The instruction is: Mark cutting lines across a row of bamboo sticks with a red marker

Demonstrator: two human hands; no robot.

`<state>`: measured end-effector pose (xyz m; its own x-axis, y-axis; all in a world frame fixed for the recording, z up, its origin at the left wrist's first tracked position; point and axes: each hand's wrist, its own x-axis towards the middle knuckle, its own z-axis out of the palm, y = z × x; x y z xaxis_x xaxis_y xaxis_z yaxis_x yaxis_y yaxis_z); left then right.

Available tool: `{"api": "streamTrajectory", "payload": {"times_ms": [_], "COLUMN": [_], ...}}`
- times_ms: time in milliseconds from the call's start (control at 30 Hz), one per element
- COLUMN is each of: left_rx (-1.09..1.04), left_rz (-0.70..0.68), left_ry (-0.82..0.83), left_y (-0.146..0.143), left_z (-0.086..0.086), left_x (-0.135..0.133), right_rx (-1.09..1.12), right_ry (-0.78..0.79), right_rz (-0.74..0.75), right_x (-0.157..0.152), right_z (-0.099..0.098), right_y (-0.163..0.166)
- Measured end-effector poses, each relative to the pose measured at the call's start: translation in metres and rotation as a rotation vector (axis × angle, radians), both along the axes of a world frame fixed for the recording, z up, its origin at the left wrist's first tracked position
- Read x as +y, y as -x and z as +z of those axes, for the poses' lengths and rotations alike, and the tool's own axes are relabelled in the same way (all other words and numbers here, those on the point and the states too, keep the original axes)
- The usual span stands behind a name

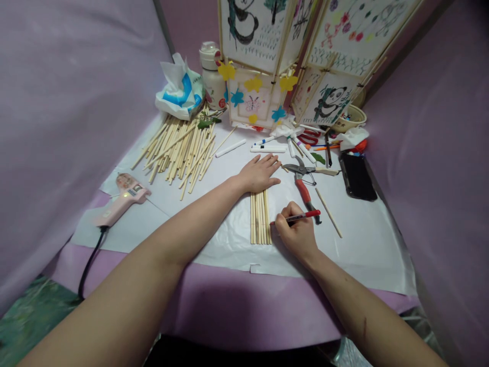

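Note:
Several wooden sticks (260, 219) lie side by side on the white paper in front of me. My left hand (260, 173) rests flat over their far ends, fingers stretched out, hiding those ends. In my right hand (296, 232) is a red pen (305, 216), its tip at the right edge of the row near the close ends. Just beyond my right hand lie red-handled shears (302, 186) with the blades toward the left hand. A single loose stick (328, 213) is to their right.
A heap of sticks (179, 153) lies left, behind a pink glue gun (124, 199) with a black cord. A tissue pack (181, 92), a bottle (213, 76) and paneled lanterns with drawings (254, 97) stand at the back. Markers (267, 149) and a phone (358, 176) lie right.

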<state>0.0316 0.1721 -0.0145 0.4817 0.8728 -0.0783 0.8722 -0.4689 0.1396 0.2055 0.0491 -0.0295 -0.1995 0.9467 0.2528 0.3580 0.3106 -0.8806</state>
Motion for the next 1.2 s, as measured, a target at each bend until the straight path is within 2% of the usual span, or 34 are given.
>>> {"api": "streamTrajectory", "payload": {"times_ms": [833,1200], "left_rx": [0.01,0.001], "left_rz": [0.004,0.005], "left_ry": [0.009,0.01], "left_y": [-0.0002,0.0002], "left_z": [0.0019,0.0013], "left_x": [-0.0009,-0.0003], "right_rx": [-0.051,-0.043], "right_ry": [-0.024,-0.034], "right_rz": [0.015,-0.027], "right_x": [-0.0002,0.0002], "right_z": [0.0025,0.0024], "right_y": [0.0001,0.0008]}}
